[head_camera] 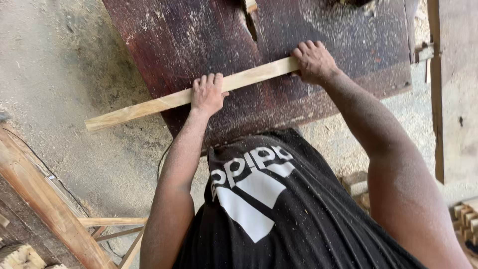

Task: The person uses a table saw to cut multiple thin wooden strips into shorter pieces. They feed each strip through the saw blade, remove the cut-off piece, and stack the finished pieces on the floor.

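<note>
A long pale wooden strip (149, 105) lies slanted across a dark reddish saw table (199, 35) dusted with sawdust. My left hand (207, 93) presses down on the strip near its middle, fingers curled over the far edge. My right hand (314, 62) holds the strip's right end, fingers closed over it. The strip's left end sticks out past the table's edge over the floor. A slot (248, 22) in the table lies just beyond the strip, between my two hands, with a bit of pale wood at its top.
The sawdust-covered concrete floor (59, 65) lies to the left. A thick wooden beam (45, 199) and thin sticks (114, 221) sit at lower left. Stacked wood pieces (465, 219) are at lower right, with a grey upright panel (458, 74) on the right.
</note>
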